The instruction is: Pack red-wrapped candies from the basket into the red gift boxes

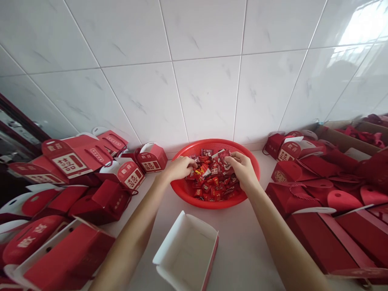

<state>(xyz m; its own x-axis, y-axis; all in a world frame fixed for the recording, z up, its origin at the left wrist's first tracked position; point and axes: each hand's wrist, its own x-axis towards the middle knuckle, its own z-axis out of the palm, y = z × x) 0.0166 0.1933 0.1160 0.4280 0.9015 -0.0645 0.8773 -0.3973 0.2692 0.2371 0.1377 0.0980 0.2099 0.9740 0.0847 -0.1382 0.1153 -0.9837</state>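
A red plastic basket (178,194) stands against the tiled wall with a heap of wrapped candies (212,184) inside. Over its right side, my right hand (242,169) pinches a dark red candy packet (223,161) between thumb and fingers. My left hand (182,167) reaches over the left rim, its fingers closed at the edge of the heap; what they grip is too small to make out. Nearer to me, between my forearms, sits an open box (189,246) with a white inside and a red outer wall. Its inside shows nothing but bare white card.
Red gift boxes (100,202) are stacked along the left, several with white and gold lettering. More red boxes (321,234) crowd the right side. A cardboard carton (333,129) holding red items stands at the far right. White wall tiles (209,93) rise behind the basket.
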